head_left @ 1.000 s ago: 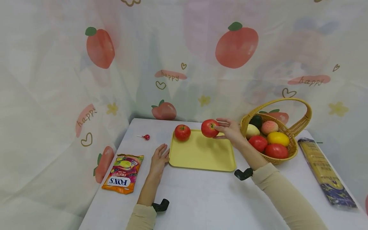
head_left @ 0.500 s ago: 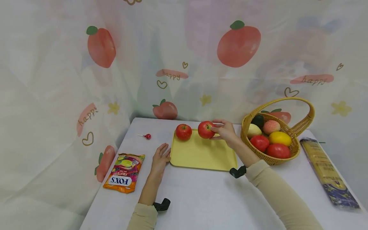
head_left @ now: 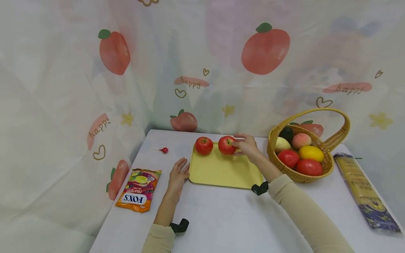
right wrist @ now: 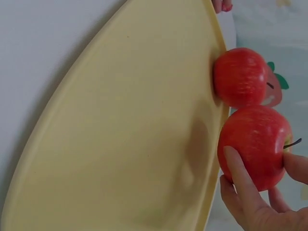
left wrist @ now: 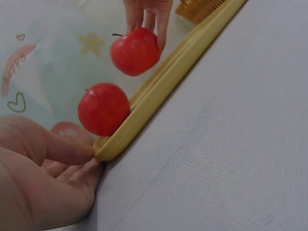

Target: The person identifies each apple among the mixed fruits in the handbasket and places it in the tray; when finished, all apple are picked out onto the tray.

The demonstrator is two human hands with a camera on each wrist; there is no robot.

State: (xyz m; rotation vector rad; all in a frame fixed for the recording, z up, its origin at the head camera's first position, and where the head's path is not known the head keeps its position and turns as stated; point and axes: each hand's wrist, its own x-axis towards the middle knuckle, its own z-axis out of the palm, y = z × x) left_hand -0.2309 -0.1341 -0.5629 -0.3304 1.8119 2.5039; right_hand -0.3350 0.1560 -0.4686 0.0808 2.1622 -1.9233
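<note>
My right hand (head_left: 248,147) holds a red apple (head_left: 226,145) by its side, fingers and thumb around it. That apple hangs over the back part of a yellow tray (head_left: 221,172), apart from the surface in the left wrist view. A second red apple (head_left: 204,146) sits at the tray's back left corner, close beside the held one. At the tray's left edge is my left hand (head_left: 177,177). In the left wrist view its thumb and fingers (left wrist: 72,149) pinch the tray's rim (left wrist: 132,122).
A wicker basket (head_left: 329,167) of several fruits stands right of the tray, its handle arching high. Farther right lies a long pasta packet (head_left: 364,191). On the left are a lollipop (head_left: 164,150) and a candy bag (head_left: 139,189). A printed curtain (head_left: 221,52) closes off the back.
My right hand has carried its apple to the left and lowered it, nearer the apple on the tray. My left hand stays at the tray's edge.
</note>
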